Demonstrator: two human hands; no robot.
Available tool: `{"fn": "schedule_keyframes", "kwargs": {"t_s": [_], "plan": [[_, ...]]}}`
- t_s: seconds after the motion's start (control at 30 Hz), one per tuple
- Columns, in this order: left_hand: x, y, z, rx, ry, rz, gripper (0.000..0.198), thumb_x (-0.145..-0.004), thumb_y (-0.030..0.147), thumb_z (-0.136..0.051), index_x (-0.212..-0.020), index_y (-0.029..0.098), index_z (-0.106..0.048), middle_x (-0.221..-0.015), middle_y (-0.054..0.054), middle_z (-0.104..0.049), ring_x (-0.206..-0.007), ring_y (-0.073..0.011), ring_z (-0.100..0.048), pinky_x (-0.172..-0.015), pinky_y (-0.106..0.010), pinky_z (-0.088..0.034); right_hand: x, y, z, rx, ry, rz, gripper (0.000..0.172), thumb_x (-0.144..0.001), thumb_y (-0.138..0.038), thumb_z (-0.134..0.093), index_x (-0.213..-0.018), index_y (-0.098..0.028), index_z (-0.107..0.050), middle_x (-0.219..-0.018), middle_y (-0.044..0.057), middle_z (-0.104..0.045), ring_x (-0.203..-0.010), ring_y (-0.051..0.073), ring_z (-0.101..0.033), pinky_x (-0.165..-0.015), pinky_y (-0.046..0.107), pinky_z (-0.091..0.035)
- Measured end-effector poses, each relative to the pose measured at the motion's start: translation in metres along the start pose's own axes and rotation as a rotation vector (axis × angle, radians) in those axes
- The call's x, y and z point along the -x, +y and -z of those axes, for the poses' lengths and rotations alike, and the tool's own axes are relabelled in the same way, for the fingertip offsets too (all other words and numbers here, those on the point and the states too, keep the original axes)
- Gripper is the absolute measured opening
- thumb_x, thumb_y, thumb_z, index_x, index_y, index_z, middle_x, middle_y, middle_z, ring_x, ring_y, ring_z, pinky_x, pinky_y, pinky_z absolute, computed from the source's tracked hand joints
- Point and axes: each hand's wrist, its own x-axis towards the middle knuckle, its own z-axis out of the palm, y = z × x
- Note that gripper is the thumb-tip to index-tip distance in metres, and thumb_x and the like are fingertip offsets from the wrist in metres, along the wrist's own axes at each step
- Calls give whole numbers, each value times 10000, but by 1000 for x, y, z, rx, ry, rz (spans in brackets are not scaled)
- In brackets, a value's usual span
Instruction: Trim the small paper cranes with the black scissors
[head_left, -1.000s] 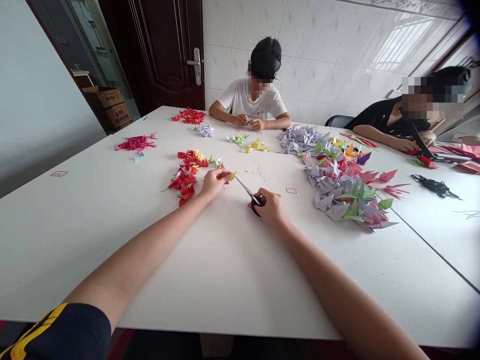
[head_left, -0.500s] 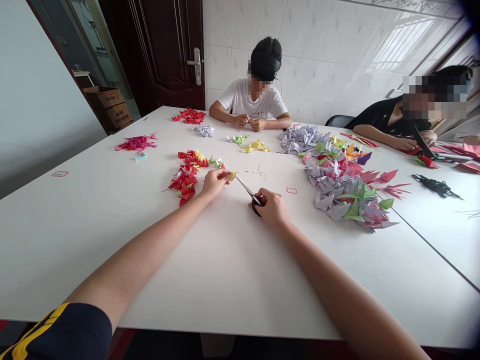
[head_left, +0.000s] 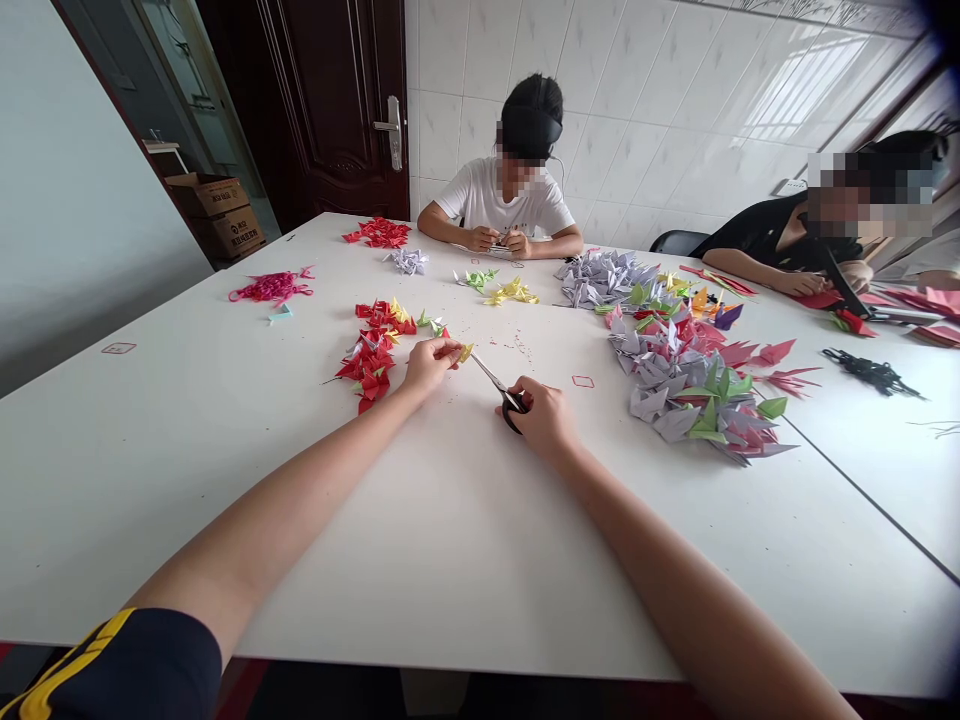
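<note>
My left hand (head_left: 431, 364) pinches a small yellow folded paper piece (head_left: 466, 353) above the white table (head_left: 420, 560). In my right hand (head_left: 546, 412) is a pair of scissors (head_left: 495, 382) with black handles, fingers closed round the loops. The blade tips point up and left and meet the edge of the yellow paper; whether they touch it or stop just short, I cannot tell. Beside my left hand lies a heap of red folded paper pieces (head_left: 371, 355) with some yellow and green ones mixed in. Tiny red scraps (head_left: 517, 345) are scattered beyond the scissors.
To the right spreads a large pile of grey, pink and green paper cranes (head_left: 697, 390), near black cords (head_left: 874, 372). Pink cord (head_left: 271, 287) lies at the left. One person (head_left: 517, 190) sits opposite, another person (head_left: 795, 230) leans on the table at the right.
Both my hands, the scissors and the yellow paper hold almost the same position. The person opposite has shifted their fingers slightly.
</note>
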Motion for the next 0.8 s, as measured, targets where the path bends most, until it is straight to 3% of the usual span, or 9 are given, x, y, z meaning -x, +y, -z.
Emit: {"fn": "schedule_keyframes", "kwargs": {"t_s": [0.4, 0.8], "plan": [[-2, -5, 0, 38, 26, -3, 260, -709, 321, -719, -897, 141, -701, -882, -64, -700, -673, -122, -610, -707, -296, -537, -1, 1, -1, 36, 1, 30, 168, -699, -368, -628, -814, -255, -584, -664, -37, -577, -557, 126, -444, -492, 233, -257], [-3, -6, 0, 99, 62, 37, 187, -729, 204, -670, -903, 138, -690, -894, -64, -686, -756, -129, -622, -733, -291, -542, 0, -2, 0, 32, -19, 33, 160, -695, -360, -628, -802, -248, -586, -660, -32, -578, -559, 128, -441, -501, 234, -260]]}}
